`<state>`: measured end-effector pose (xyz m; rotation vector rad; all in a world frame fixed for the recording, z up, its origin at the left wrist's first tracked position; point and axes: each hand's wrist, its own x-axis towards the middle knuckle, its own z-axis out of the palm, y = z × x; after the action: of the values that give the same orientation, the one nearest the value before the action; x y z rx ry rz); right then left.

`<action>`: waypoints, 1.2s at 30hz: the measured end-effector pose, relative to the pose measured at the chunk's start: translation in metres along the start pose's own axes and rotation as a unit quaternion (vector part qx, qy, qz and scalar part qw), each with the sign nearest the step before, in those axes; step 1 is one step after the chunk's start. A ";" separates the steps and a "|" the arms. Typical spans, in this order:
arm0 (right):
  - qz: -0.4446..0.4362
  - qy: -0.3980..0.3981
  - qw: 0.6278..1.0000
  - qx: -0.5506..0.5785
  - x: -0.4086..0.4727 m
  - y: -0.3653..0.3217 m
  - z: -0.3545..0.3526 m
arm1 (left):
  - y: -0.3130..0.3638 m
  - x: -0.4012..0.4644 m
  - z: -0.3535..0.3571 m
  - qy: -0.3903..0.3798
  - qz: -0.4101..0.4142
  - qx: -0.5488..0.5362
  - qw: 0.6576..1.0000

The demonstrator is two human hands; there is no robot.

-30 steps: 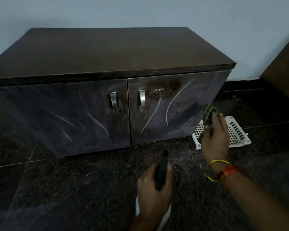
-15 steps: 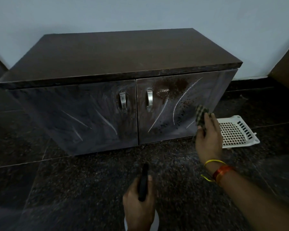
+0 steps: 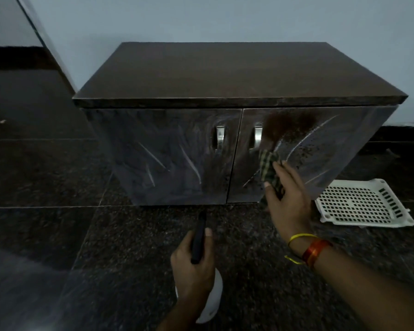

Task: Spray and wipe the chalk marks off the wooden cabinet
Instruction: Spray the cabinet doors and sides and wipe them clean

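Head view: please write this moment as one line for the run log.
right hand: presses checked cloth on right door | left hand: holds spray bottle | left door: chalk marks remain

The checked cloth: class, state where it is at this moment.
In the head view, the checked cloth is held by the right hand against the cabinet's right door, just right of its handle.

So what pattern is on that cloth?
The cloth is checked, dark green and pale; the head view shows it.
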<state>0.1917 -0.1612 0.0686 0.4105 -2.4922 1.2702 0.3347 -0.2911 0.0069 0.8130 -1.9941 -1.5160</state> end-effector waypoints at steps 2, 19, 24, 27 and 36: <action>-0.008 -0.012 1.000 0.006 0.004 -0.010 0.002 | 0.007 0.010 -0.006 0.004 0.007 -0.013 1.000; 0.079 0.044 0.995 0.045 -0.015 -0.072 0.055 | 0.048 0.072 -0.042 0.075 0.057 -0.058 0.994; 0.036 0.032 0.998 0.048 -0.026 -0.089 0.063 | 0.049 0.080 -0.060 0.121 0.062 -0.046 0.990; 0.023 0.020 0.998 0.049 -0.030 -0.097 0.068 | 0.048 0.082 -0.072 0.127 0.056 -0.034 0.990; 0.055 -0.020 0.998 0.035 -0.060 -0.093 0.086 | 0.008 0.066 -0.096 0.127 -0.011 0.007 0.992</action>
<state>0.2703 -0.2772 0.0648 0.3214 -2.5418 1.4081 0.3547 -0.4012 0.0409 0.9835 -1.8151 -1.3378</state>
